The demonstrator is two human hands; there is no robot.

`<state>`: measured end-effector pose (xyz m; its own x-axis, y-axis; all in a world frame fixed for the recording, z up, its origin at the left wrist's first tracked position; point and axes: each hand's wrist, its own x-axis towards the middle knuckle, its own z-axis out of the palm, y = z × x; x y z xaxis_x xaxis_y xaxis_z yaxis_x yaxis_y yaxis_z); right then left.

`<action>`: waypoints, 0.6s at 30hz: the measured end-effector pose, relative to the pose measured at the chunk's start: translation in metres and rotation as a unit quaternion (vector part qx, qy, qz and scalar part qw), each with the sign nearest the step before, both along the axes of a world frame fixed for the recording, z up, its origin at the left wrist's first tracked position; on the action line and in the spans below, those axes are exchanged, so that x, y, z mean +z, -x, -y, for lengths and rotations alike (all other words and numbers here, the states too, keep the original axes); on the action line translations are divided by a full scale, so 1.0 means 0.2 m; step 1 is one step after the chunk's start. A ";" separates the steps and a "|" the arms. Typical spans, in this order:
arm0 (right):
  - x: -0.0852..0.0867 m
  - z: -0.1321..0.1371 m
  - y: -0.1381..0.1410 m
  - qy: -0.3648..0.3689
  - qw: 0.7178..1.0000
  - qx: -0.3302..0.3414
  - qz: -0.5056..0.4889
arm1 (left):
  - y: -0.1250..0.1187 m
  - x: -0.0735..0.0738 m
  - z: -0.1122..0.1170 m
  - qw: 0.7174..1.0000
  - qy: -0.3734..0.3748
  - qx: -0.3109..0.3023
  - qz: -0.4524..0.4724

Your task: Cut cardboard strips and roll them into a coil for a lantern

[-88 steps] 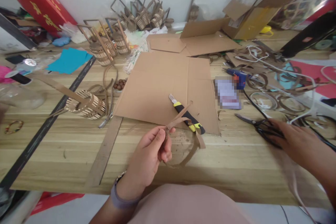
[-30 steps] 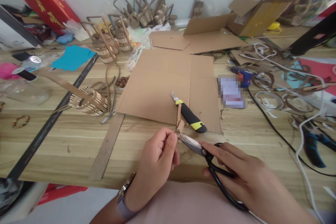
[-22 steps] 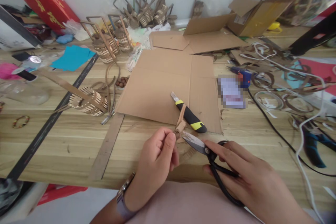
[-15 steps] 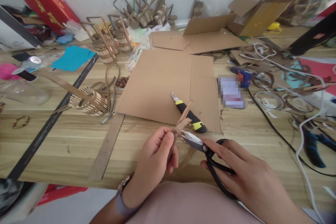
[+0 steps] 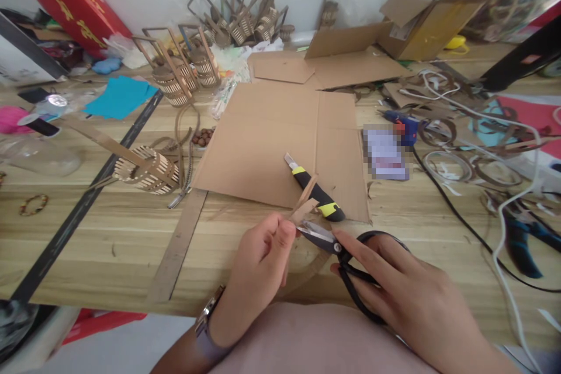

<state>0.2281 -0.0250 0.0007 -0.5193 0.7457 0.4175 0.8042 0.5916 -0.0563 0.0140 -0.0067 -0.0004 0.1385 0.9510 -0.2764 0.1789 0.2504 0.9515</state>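
Losing the gripped part of the brown strip [image 5: 305, 208] behind the left hand [image 5: 260, 269]; not resolving any contact with the tips of the scissors [image 5: 337, 248]. Missing part of the handles under the right hand [image 5: 407, 286]. Reading nothing off the pixelated rectangle [image 5: 386, 153]. Losing the clear jar [image 5: 41, 155] past the left edge, the red panel [image 5: 65, 3] past the top. Seeing only blur in the mesh [image 5: 512, 9], upper right.

- Teal paper sheets [image 5: 120, 97], overlapping, over on the left of the desk [image 5: 94, 254]!
- A beaded bracelet [image 5: 34, 213], lying nearer the front!
- Across right, a blue glue gun [image 5: 407, 130]!
- And blue-and-black pliers [image 5: 522, 245], handles apart!
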 end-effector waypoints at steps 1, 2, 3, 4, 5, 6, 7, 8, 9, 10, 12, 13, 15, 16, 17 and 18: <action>0.00 0.00 0.00 -0.015 1.000 -0.002 0.006 | 0.00 0.00 -0.01 1.000 -0.010 -0.007 -0.014; 0.00 0.00 0.00 -0.027 1.000 -0.004 0.012 | 0.01 -0.01 -0.01 1.000 -0.014 -0.013 -0.025; 0.00 0.00 0.01 -0.039 0.999 -0.007 0.017 | 0.01 -0.01 -0.02 0.999 -0.015 -0.016 -0.034; 0.00 -0.01 0.01 -0.048 0.999 -0.009 0.022 | 0.01 -0.01 -0.02 0.999 -0.014 -0.017 -0.042; 0.00 -0.01 0.01 -0.055 0.998 -0.009 0.026 | 0.01 -0.02 -0.03 0.999 -0.012 -0.016 -0.047; 0.00 -0.01 0.00 -0.057 0.998 -0.007 0.028 | 0.00 -0.01 -0.03 0.999 -0.009 -0.015 -0.048; 0.00 -0.01 0.00 -0.055 0.998 -0.004 0.028 | 0.00 -0.01 -0.03 0.999 -0.005 -0.012 -0.045; 0.00 -0.01 0.00 -0.049 0.998 0.000 0.025 | 0.00 -0.01 -0.03 0.999 -0.001 -0.011 -0.038; 0.00 -0.01 0.00 -0.038 0.999 0.003 0.017 | 0.00 0.00 -0.03 1.000 0.003 -0.009 -0.029; 0.00 -0.01 -0.01 -0.023 1.000 0.008 0.007 | 0.00 0.00 -0.03 1.000 0.007 -0.007 -0.020; -0.01 -0.01 -0.02 0.016 0.999 0.017 -0.022 | -0.01 0.01 -0.03 1.000 0.016 -0.006 0.000; -0.01 -0.01 -0.02 0.037 0.998 0.021 -0.038 | -0.01 0.01 -0.03 1.000 0.020 -0.007 0.010; -0.01 -0.01 -0.03 0.082 0.994 0.024 -0.070 | -0.01 0.02 -0.03 0.999 0.027 -0.004 0.027; -0.01 -0.01 -0.03 0.104 0.991 0.022 -0.086 | -0.02 0.02 -0.03 0.999 0.029 -0.004 0.032; -0.01 -0.01 -0.03 0.129 0.986 0.017 -0.102 | -0.02 0.02 -0.03 0.999 0.030 -0.004 0.034; -0.01 -0.01 -0.03 0.156 0.981 0.013 -0.118 | -0.02 0.02 -0.02 0.999 0.030 -0.003 0.033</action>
